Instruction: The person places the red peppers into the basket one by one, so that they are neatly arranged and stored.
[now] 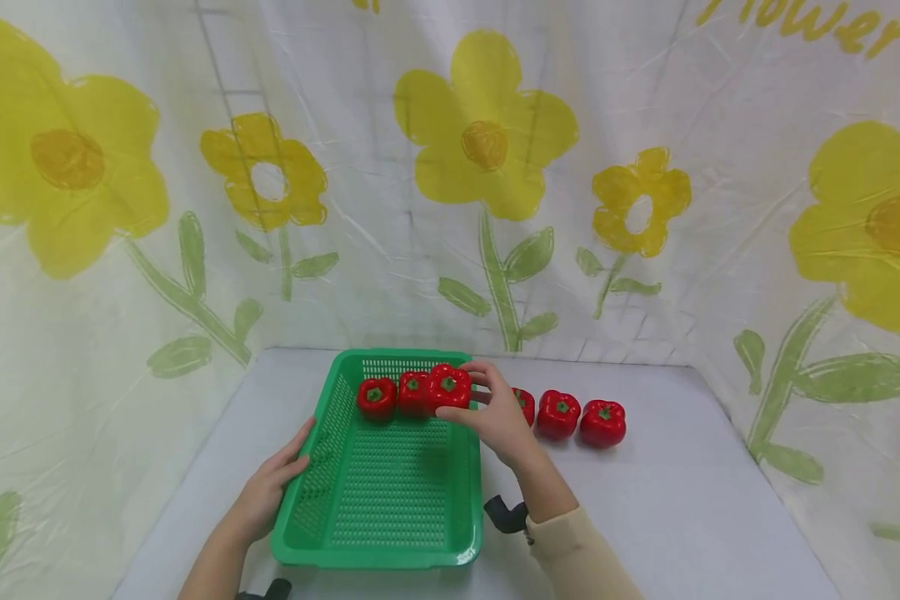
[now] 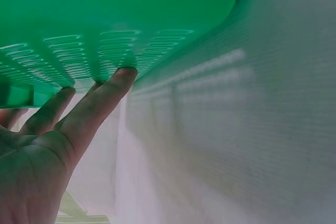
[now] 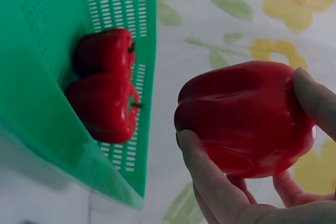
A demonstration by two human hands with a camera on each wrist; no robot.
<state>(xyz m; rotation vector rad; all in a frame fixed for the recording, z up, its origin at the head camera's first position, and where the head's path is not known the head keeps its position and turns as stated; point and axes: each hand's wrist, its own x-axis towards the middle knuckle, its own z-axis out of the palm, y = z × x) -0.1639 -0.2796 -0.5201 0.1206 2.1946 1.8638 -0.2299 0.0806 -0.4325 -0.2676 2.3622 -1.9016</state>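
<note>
My right hand (image 1: 498, 417) grips a red bell pepper (image 1: 448, 389) between thumb and fingers, over the right rim of a green plastic basket (image 1: 472, 500). In the right wrist view the held pepper (image 3: 244, 119) lies sideways, apart from the basket wall. Two more bell peppers, one on the left (image 1: 377, 398) and one beside it (image 1: 413, 393), sit at the basket's far end. My left hand (image 1: 266, 487) rests against the basket's left side. In the left wrist view its fairly straight fingers (image 2: 100, 100) touch the slotted outer wall.
To the right of the basket, a row of red bell peppers stands on the white table (image 1: 645, 517): one partly behind my right hand (image 1: 525, 406), one in the middle (image 1: 558, 414) and one at the end (image 1: 602, 423). A flower-printed curtain (image 1: 360, 275) hangs behind.
</note>
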